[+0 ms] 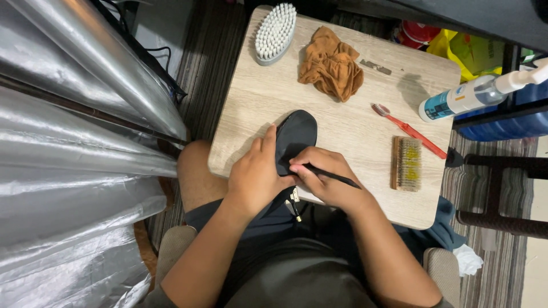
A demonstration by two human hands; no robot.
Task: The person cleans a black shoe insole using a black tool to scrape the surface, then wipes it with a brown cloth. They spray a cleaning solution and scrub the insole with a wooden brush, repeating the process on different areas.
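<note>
— Black insole (295, 134), where does it lie?

— On the wooden table (354, 122), at its near edge, long axis running away from me. My left hand (254, 177) clamps its near end, thumb up along the left side.

— And your right?

— My right hand (325, 177) meets that same near end from the right, fingers pinched shut on a thin black tool (334, 177) whose handle trails rightward.

On the table (354, 131) lie a white scrub brush (275, 33), a crumpled brown cloth (330, 64), a red toothbrush (409, 130), a wooden wire brush (406, 163) and a spray bottle (474, 95).
</note>
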